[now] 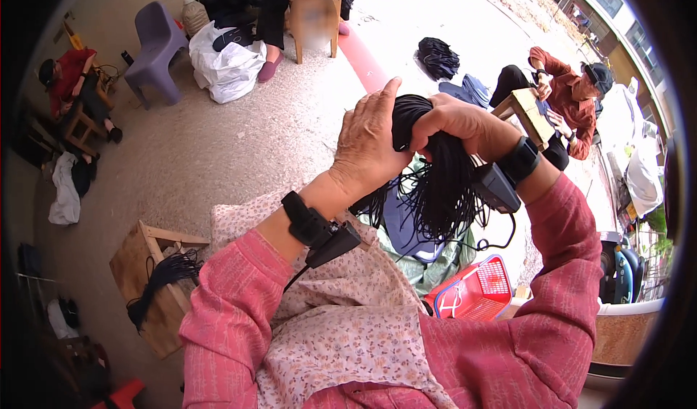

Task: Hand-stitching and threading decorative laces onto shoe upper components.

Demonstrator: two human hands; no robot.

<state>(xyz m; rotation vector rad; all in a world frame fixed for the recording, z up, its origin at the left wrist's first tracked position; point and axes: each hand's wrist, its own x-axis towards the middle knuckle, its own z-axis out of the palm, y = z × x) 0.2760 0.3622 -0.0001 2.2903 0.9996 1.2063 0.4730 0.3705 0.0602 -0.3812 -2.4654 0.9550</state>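
A thick bundle of black cords (451, 184) is held up in front of me, its loose strands hanging down and fanning out. My right hand (459, 124) is closed around the upper part, fingers curled over the gathered cords. Against the bundle's left side, my left hand (372, 135) holds it with the fingers pointing up; part of its grip is hidden by the cords. Each wrist wears a black strap with a small box. Below the strands lie blue cloth (406, 224) and a green sheet (465, 253).
A red basket (485, 293) stands near my lap. To the left, another dark cord bundle (163, 282) lies over a wooden stool (134, 282). Co-workers sit at far left, top and right. A purple chair (156, 50), white bag (225, 68) and black bundle (438, 57) are farther off.
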